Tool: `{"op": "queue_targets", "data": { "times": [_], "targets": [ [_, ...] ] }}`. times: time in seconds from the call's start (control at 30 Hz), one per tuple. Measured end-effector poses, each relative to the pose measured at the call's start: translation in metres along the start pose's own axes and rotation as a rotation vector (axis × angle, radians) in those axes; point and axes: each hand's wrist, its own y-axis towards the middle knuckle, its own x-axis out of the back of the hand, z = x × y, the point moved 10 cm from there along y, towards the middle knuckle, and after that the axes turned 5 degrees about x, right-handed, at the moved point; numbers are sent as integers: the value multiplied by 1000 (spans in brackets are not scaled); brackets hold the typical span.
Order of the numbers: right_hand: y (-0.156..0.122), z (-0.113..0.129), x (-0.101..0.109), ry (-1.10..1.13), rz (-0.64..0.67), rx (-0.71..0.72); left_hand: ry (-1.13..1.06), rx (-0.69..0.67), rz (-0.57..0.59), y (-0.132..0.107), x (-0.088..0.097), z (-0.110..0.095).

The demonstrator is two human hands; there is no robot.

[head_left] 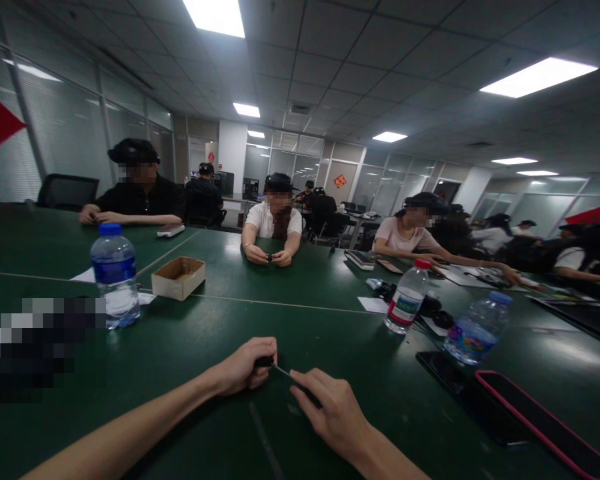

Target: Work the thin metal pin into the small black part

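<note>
Above the green tabletop in the middle of the head view, my left hand (253, 365) is closed around a small black object (264, 362), mostly hidden by the fingers. From that object a thin metal shaft (283, 371), like a screwdriver's, runs to the fingertips of my right hand (330, 403). The right thumb and fingers pinch around its near end, with a dark part showing under the fingers. Whether the shaft touches or enters the black object I cannot tell.
On the green table (190, 427) stand a blue-capped bottle (114, 277), an open cardboard box (179, 279), a red-capped bottle (406, 300) and another bottle (477, 330). Phones, one pink-edged (545, 423), lie at the right. A person opposite (274, 223) holds a small dark thing.
</note>
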Motion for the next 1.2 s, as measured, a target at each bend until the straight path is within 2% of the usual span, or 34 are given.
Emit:
{"op": "queue_targets", "data": {
  "times": [0.23, 0.57, 1.2],
  "targets": [
    [0, -2, 0, -13, -4, -18, 14, 10, -21, -1, 0, 1],
    [0, -9, -1, -68, -18, -80, 26, -21, -137, 3, 10, 5],
    [3, -4, 6, -78, -23, -96, 10, -27, -85, 3, 8, 5]
  ]
}}
